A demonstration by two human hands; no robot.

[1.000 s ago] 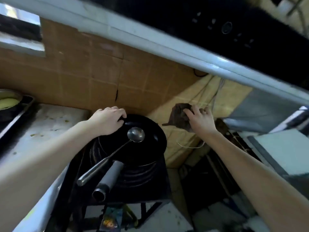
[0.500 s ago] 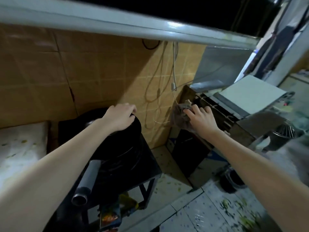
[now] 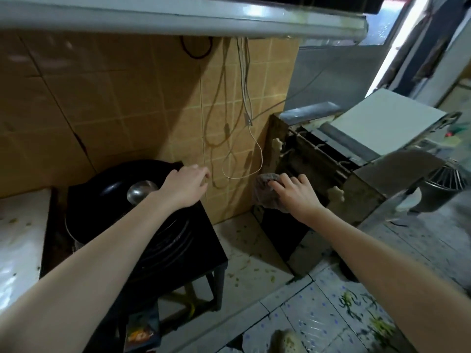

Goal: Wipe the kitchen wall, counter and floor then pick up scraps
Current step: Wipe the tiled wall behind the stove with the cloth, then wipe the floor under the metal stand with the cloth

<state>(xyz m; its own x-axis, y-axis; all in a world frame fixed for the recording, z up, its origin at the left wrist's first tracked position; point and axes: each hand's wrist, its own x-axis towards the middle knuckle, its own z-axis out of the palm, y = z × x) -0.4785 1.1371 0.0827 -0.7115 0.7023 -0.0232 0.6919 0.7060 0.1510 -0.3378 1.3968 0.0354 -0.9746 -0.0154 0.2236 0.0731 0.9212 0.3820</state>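
— What's the room like?
— A tan tiled wall (image 3: 122,98) with wires (image 3: 224,103) hanging down it. Below is a pale patterned floor (image 3: 313,309), and at far left a white table (image 3: 17,250) speckled with bits.

— What stands there?
— A grimy machine (image 3: 362,197) at the wall's right end. Left of it is a black stove (image 3: 204,245) carrying a black wok (image 3: 112,197), with a ladle (image 3: 141,191) inside.

— And the cloth?
— The cloth (image 3: 263,193) is a dark brown-grey wad, mottled and bunched, against the machine's left side.

— What has it?
— The right grip (image 3: 295,196) lies over it, fingers spread and slightly bent, pressing it to the machine. The thumb is hidden.

— The other one?
— The left grip (image 3: 184,187) rests on the wok's right rim, fingers loosely bent, holding nothing.

— Any scraps?
— Green scraps (image 3: 377,324) litter the floor at lower right, and small flecks lie near the stove's legs.
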